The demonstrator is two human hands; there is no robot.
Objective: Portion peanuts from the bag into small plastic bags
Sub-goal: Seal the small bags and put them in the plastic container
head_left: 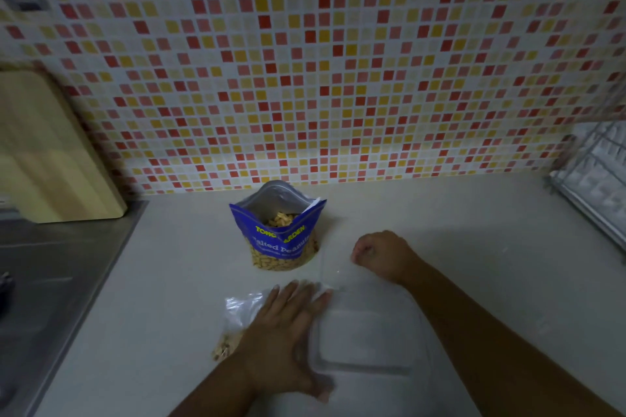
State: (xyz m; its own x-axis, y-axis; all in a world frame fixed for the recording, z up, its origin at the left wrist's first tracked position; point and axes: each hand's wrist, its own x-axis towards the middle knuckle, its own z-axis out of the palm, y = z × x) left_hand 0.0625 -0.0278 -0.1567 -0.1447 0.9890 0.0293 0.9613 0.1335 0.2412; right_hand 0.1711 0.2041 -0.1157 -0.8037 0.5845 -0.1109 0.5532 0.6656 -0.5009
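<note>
Beyond flat left hand — peanut bag stands mouth-up; right hand pinches clear bag.

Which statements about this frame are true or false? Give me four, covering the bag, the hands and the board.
1. The blue peanut bag stands open. True.
2. The left hand grips the peanut bag. False: it lies flat on a small plastic bag with some peanuts in it.
3. The right hand is curled at the far edge of the clear plastic. True.
4. The cutting board lies flat on the counter. False: it leans against the tiled wall.
</note>
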